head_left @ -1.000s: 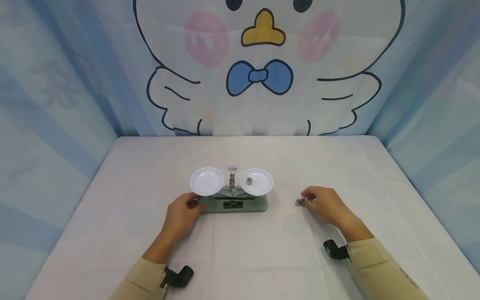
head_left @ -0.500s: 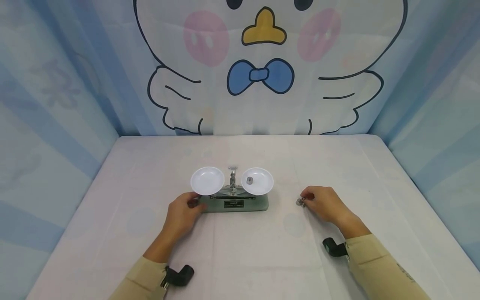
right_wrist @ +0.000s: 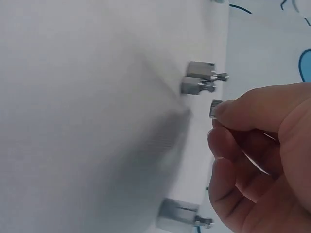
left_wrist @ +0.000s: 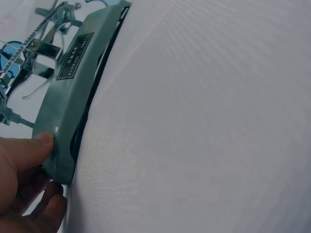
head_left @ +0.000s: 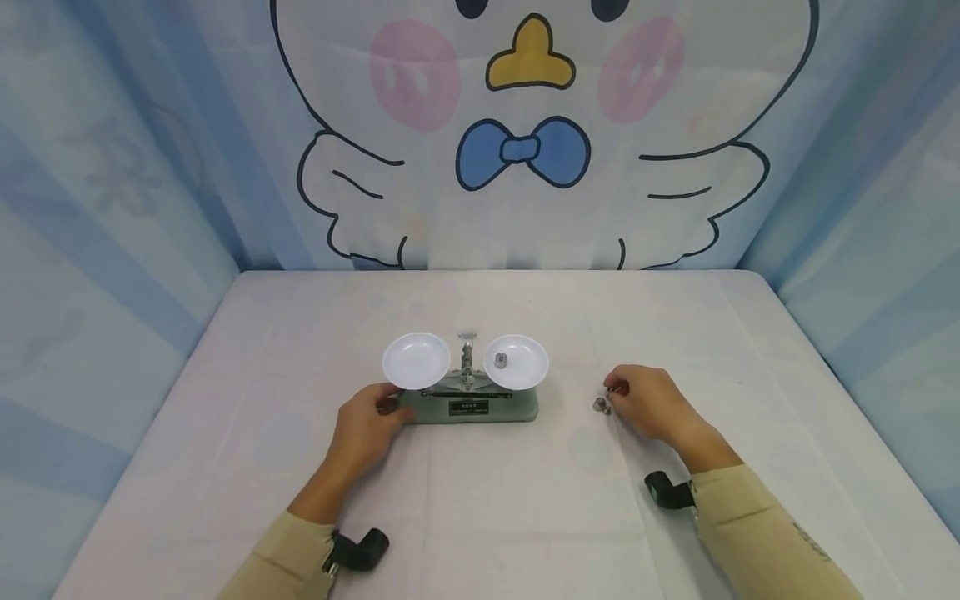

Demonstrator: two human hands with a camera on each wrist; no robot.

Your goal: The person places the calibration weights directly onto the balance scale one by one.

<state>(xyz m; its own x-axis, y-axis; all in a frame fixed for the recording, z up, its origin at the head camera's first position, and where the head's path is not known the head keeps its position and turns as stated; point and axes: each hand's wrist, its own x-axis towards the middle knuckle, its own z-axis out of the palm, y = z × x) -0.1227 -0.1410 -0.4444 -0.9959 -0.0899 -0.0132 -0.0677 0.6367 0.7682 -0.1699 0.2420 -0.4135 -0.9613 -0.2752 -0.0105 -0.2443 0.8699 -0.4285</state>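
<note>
A green balance scale (head_left: 468, 408) with two white pans stands on the table. My left hand (head_left: 367, 429) grips the left end of its base; in the left wrist view the thumb (left_wrist: 34, 149) presses on the green metal. One small metal weight (head_left: 501, 360) sits on the right pan (head_left: 528, 362), and the left pan (head_left: 416, 361) bears nothing. My right hand (head_left: 651, 404) pinches a small weight (right_wrist: 214, 109) between thumb and fingers, just above the table. Beside it two knobbed weights (right_wrist: 200, 70) stand close together. A further weight (right_wrist: 177, 214) shows lower in the right wrist view.
A white cloth covers the table (head_left: 525, 500). Behind it hangs a curtain with a cartoon figure and a blue bow (head_left: 522, 152), and blue patterned curtains stand at both sides. A black camera mount is on each sleeve.
My right hand has risen slightly away from the group of weights, with one weight pinched in its fingers. My left hand stays on the balance scale's base.
</note>
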